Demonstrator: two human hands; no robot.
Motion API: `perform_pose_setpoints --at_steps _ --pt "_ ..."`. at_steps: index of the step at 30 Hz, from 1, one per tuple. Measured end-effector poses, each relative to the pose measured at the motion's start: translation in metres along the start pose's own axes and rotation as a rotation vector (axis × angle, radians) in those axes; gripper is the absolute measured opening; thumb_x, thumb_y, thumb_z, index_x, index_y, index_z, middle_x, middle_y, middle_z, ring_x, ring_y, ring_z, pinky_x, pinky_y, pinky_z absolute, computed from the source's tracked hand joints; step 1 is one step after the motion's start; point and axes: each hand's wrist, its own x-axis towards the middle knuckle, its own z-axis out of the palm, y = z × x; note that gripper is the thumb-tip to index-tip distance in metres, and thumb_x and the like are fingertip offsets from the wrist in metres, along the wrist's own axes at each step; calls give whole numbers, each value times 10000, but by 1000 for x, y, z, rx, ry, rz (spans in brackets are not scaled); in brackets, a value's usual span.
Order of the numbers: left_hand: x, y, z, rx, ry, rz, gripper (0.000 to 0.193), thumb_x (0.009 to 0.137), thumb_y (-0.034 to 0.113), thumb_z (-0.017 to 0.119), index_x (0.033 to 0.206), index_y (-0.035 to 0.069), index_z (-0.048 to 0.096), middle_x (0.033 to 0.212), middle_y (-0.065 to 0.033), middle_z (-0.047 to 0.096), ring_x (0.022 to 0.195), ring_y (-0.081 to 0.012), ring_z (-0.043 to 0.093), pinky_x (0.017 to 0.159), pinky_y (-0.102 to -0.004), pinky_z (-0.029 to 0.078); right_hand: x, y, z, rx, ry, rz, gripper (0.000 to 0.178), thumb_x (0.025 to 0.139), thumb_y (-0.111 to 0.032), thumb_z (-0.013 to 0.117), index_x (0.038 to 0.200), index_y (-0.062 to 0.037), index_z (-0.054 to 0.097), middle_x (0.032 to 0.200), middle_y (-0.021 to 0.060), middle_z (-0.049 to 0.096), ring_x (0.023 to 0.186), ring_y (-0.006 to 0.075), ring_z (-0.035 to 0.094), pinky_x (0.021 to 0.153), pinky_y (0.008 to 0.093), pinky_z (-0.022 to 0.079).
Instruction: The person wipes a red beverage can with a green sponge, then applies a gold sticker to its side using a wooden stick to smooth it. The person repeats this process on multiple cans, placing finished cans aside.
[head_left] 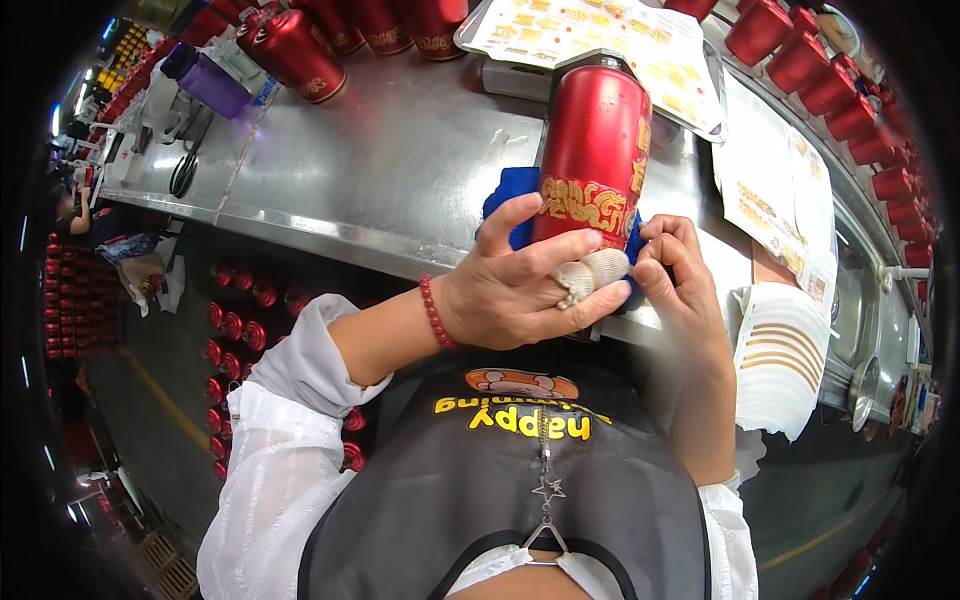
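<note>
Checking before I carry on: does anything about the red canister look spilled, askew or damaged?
Nothing looks spilled or broken. Small specks, perhaps droplets, dot the red canister at the left hand, standing out on its otherwise smooth finish.

Canister (595, 130) over cloth (508, 195); bottle (212, 86) on table (400, 150), well left; paper sheet (765, 185) right of canister.

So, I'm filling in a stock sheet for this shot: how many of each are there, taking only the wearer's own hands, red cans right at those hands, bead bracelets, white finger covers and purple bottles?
Left hand and right hand: 2
Red can: 1
Bracelet: 1
Finger cover: 1
Purple bottle: 1
Total: 6
</note>
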Motion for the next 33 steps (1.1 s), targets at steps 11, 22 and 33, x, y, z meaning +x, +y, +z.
perform_pose_setpoints --at_steps 11,22,33 --pt "-23 -1 12 -445 125 -547 580 864 90 744 1375 57 473 1329 -163 603 1255 -365 567 1176 -556 304 3 -3 -16 104 -150 135 236 923 -217 701 833 -57 552 1149 60 437 1110 160 419 973 265 324" --pt "-2 -3 -10 -100 -13 -66 239 815 105 738 1015 232 706 1008 50 705 1180 -145 561 1248 -517 159 -9 8 -26 294 -147 220 301 1011 -276 600 834 -45 523 1104 65 453 1072 170 427 954 269 335" --pt "-9 -5 12 -341 107 -386 445 773 68 796 1165 136 596 1207 -118 613 1171 -318 530 1069 -547 419 -9 4 -30 152 -140 97 268 944 -234 679 816 -59 524 1102 76 461 1114 203 434 996 314 332"
